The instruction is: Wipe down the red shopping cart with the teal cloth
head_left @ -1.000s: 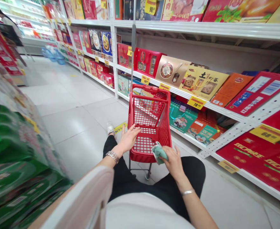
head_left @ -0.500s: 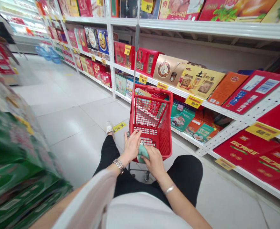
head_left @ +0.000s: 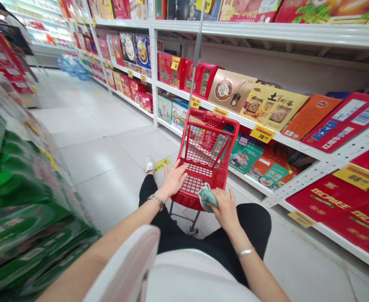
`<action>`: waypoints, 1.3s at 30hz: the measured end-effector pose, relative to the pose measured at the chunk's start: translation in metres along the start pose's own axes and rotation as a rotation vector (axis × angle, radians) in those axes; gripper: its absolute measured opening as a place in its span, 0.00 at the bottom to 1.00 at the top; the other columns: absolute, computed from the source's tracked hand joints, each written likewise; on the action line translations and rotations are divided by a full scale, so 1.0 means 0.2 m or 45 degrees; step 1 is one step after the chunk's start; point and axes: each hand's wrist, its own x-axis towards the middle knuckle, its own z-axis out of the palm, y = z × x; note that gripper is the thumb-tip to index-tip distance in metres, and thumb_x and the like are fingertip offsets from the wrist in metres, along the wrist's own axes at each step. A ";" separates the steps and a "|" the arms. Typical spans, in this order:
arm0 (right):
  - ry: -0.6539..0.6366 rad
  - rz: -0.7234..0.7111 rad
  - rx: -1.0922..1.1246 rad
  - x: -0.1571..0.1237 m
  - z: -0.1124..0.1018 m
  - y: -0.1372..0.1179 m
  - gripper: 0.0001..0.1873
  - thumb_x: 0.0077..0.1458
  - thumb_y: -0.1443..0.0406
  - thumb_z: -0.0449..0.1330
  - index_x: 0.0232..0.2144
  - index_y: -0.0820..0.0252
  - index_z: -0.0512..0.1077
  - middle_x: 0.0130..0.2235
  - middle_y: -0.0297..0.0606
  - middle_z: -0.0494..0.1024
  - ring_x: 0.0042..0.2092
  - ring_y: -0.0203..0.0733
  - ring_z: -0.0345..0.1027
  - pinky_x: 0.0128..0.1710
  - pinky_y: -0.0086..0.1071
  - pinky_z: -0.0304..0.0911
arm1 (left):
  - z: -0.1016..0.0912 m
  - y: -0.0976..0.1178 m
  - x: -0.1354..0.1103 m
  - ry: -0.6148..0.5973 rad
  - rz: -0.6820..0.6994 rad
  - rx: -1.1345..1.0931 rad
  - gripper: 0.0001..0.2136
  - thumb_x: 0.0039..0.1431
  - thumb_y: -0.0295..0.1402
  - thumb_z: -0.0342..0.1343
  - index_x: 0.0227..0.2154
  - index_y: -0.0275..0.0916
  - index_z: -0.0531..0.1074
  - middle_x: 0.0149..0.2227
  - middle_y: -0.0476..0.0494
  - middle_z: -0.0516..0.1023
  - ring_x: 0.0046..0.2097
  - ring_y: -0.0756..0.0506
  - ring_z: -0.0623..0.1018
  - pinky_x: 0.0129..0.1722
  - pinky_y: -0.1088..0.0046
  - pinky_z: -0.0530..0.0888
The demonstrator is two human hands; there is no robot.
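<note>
In front of my knees stands a small red shopping cart [head_left: 231, 167] with a grid back and a tall thin pole. My right hand [head_left: 226, 208] is closed around a bunched green cloth [head_left: 207, 198] with a pale edge, held over the cart's near right part. My left hand [head_left: 174, 179], wearing a metal watch, is at the cart's near left edge. Its fingers are spread and it holds nothing; whether it touches the cart I cannot tell.
White shelves [head_left: 297, 31] with gift boxes and yellow price tags run along the right. Green packages [head_left: 30, 226] are stacked close on the left. Water bottles [head_left: 77, 70] stand on the floor far down the aisle, and a person [head_left: 17, 35] is at the far left.
My hands have moved apart: the right one, with the green cloth, went to the right, away from the left hand. The cart now sits slightly turned and further right in view.
</note>
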 end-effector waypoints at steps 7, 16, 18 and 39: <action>-0.188 -0.028 0.036 0.30 0.19 -0.37 0.20 0.58 0.59 0.66 0.50 0.60 0.71 0.45 0.46 0.79 0.47 0.50 0.71 0.53 0.46 0.62 | -0.01 -0.03 0.03 -0.079 -0.100 -0.106 0.26 0.72 0.41 0.29 0.65 0.49 0.63 0.67 0.47 0.66 0.72 0.40 0.53 0.69 0.38 0.45; -0.134 -0.081 -0.178 0.25 0.21 -0.37 0.21 0.56 0.63 0.66 0.51 0.62 0.71 0.39 0.42 0.78 0.41 0.46 0.70 0.47 0.39 0.61 | -0.04 -0.07 -0.01 -0.028 0.033 0.020 0.23 0.71 0.41 0.36 0.57 0.44 0.73 0.59 0.45 0.77 0.71 0.40 0.58 0.71 0.41 0.36; -0.091 -0.109 -0.168 0.18 0.17 -0.30 0.19 0.56 0.64 0.65 0.50 0.61 0.72 0.40 0.42 0.78 0.42 0.46 0.69 0.50 0.40 0.60 | -0.04 -0.05 -0.03 -0.007 0.065 0.079 0.22 0.71 0.41 0.39 0.56 0.42 0.74 0.57 0.43 0.78 0.71 0.39 0.59 0.71 0.41 0.36; 0.271 -0.502 -0.267 -0.03 0.23 -0.21 0.16 0.64 0.72 0.53 0.48 0.56 0.77 0.45 0.43 0.79 0.45 0.45 0.64 0.45 0.38 0.54 | -0.03 0.03 -0.03 -0.041 0.146 0.155 0.18 0.70 0.40 0.43 0.45 0.48 0.80 0.56 0.44 0.79 0.71 0.33 0.57 0.67 0.33 0.51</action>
